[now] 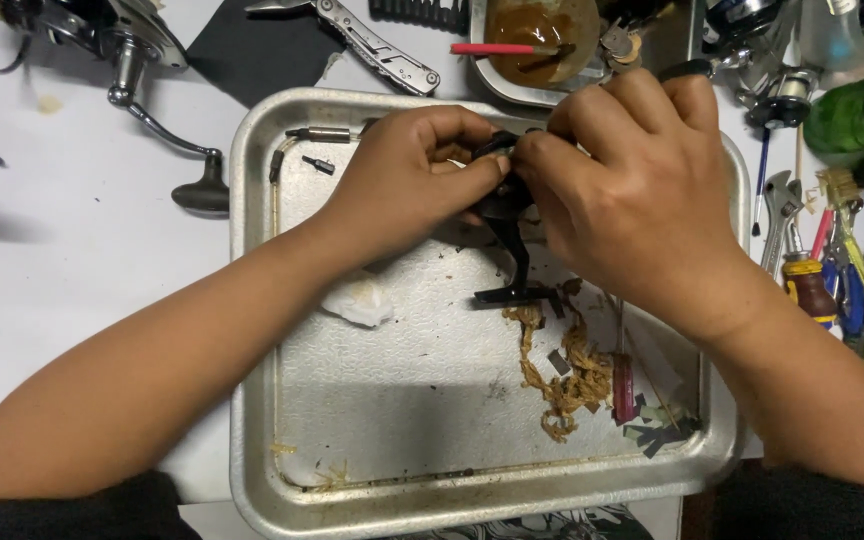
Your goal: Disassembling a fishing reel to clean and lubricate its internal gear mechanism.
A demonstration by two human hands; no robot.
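White tabletop point(72, 250) spread beneath everything, with a dented metal tray point(252, 300) set squarely under both forearms. Above the tray's middle, the left hand point(407, 175) was curled closed, thumb and fingertips pinching the upper part of a black fishing-reel body point(512, 235). The right hand point(632, 180) met it from the other side, its fingers bent tightly over the same part, so the two hands touched around it. The reel body's stem hung down below the hands, its foot just above the tray floor.

Below the right hand lay a tangle of brownish fibrous debris point(562, 375), with a small red stick point(622, 390) and dark scraps beside it. Just under the left wrist sat a crumpled white wad point(357, 300). Beyond the left hand, in the tray's far corner, rested a small metal cylinder point(322, 134). Past the fingertips, outside the tray, stood a bowl of brown grease point(537, 40) and a folding multi-tool point(377, 45). Out to the right of the right hand lay a wrench point(780, 215), a screwdriver point(810, 290) and a green bottle point(862, 120); far to the left, a reel crank handle point(167, 140).
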